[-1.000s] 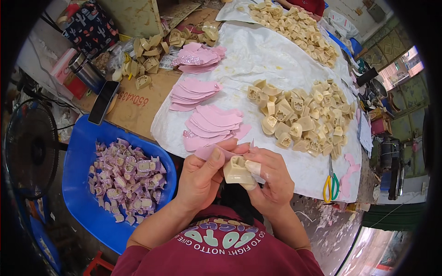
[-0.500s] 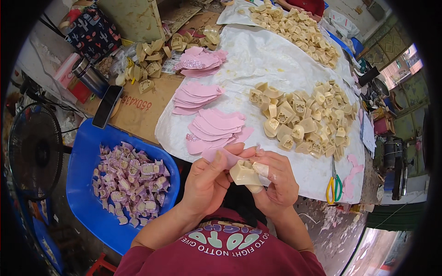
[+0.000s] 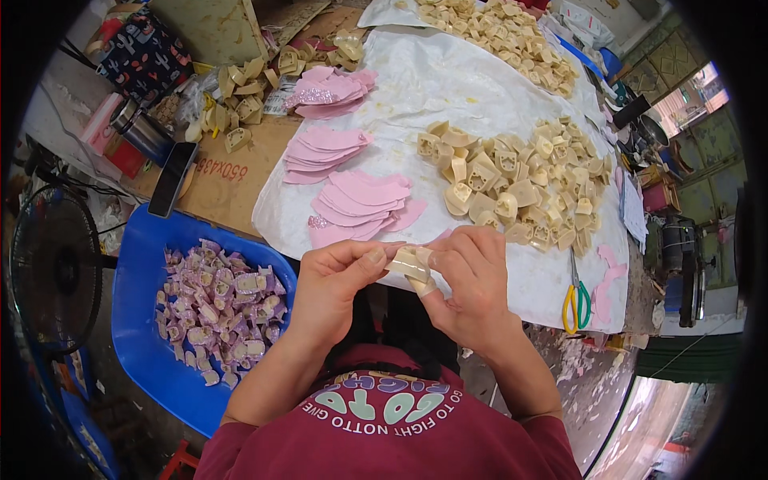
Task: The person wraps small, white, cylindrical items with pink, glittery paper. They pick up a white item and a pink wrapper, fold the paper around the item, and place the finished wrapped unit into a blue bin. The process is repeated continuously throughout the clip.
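Note:
My left hand [image 3: 332, 284] and my right hand [image 3: 470, 280] together pinch a small cream plastic piece [image 3: 413, 264] with a pink cut sheet wrapped against it, close to my chest at the table's near edge. Just beyond my hands lies a stack of pink cut sheets [image 3: 364, 204] on white plastic sheeting [image 3: 448, 88]. A heap of cream plastic pieces [image 3: 520, 180] sits to the right of that stack.
A blue tub [image 3: 140, 336] at my left holds several pink-covered pieces [image 3: 220, 300]. More pink stacks [image 3: 324, 148] lie farther back. Scissors [image 3: 576, 300] rest at the right edge. A phone [image 3: 172, 180], a metal cup [image 3: 140, 132] and a fan [image 3: 52, 268] stand left.
My hands have kept working the cream piece in place, turning it slightly and pressing the pink sheet onto it. The view has shifted a little.

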### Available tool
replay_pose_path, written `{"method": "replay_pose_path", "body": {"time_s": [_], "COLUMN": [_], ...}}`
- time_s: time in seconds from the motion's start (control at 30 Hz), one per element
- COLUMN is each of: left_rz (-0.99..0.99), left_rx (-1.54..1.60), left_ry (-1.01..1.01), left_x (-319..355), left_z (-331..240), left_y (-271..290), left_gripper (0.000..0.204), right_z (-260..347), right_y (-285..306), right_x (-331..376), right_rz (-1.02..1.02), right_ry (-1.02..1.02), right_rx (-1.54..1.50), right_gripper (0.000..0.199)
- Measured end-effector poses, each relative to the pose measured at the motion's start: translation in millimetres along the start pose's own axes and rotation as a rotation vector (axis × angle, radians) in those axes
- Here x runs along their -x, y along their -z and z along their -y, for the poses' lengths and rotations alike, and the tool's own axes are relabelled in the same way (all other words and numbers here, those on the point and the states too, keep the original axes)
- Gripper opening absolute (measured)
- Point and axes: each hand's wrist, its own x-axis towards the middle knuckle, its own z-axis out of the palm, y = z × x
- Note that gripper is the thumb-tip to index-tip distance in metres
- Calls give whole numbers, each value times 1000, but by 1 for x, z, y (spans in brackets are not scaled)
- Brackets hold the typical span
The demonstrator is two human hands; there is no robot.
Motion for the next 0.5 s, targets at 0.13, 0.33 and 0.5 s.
{"method": "replay_pose_path", "body": {"time_s": [0.13, 0.33, 0.5], "left_rz": [2, 19, 205], "left_rx": [-57, -184, -79], "left_ry": [70, 146, 200], "left_x": [3, 0, -13], "left_z": [5, 17, 1], "left_y": [3, 19, 32], "left_gripper": [21, 26, 15], "right_z": [4, -3, -10], "right_y": [2, -15, -11], "right_x": [1, 8, 7], "right_rz": [87, 145, 54], "right_ry": [-16, -50, 24], "right_rx": [24, 7, -122], "right_gripper": [29, 26, 26]}}
